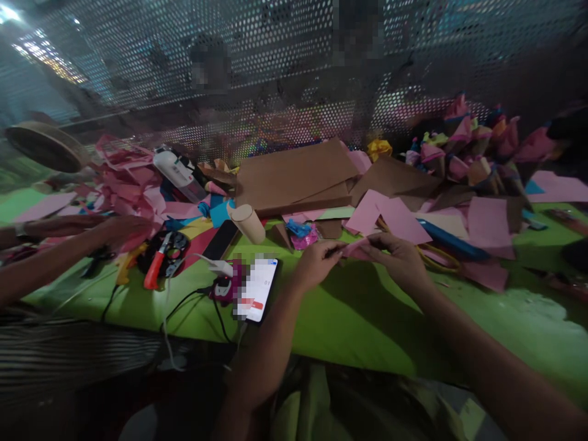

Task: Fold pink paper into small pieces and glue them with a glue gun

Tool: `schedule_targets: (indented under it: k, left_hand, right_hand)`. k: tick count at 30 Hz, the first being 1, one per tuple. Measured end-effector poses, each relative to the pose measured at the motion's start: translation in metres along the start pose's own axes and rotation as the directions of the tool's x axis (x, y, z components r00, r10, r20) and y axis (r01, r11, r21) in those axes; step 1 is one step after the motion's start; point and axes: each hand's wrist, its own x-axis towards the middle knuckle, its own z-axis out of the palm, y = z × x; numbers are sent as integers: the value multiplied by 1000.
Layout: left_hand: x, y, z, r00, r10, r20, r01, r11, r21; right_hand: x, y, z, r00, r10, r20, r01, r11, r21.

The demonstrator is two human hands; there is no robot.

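Between my two hands is a small piece of pink paper [356,249], held just above the green tabletop [349,318]. My left hand [318,264] pinches its left end with thumb and fingers. At the other end, my right hand [395,252] has its fingers closed on the paper too. Just beyond them lie pink paper sheets [404,219] and a small blue and magenta crumpled wrapping [302,233]. A cardboard tube [248,223] stands tilted to the left of my hands. Near my left forearm a lit phone [260,291] rests on the table.
A co-worker's arms [82,236] reach in from the left. Nearby are red-handled pliers [158,263], a yellow glue gun [127,263], a power strip [224,288] with cables and a dark phone [221,241]. Brown cardboard [294,174] and paper cones [478,147] lie behind; blue-handled scissors [452,240] at right.
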Motion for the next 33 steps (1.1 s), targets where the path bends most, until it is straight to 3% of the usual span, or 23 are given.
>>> schedule_targets:
  k: [7,10,14,17,25,33]
  left_hand:
    - [-1,14,4,991,-60,121,23,959,281]
    - [-1,14,5,992,-98,77,72,956,286]
    - [-1,9,5,991,-121,-65,132,967,219]
    - [0,5,5,990,-96,-105,111,982,151]
    - [-1,8,6,983,-168,-73,170,985,24]
    - [1,0,10,947,-320,-22,282,864,-416]
  right_hand:
    - [-5,-11,6,999,-21,34,23,999,-35]
    - [-4,-11,6,999,12,36,-12,1000,-9]
    - [-2,-10,2,997,50,59,-48,998,-31]
    - [-2,-10,1,999,30,35,-28,999,-45]
    - [-2,-6,3,999,-20,-43,16,995,-101]
    - [-4,-12,2,985,-100,-138,106,994,33]
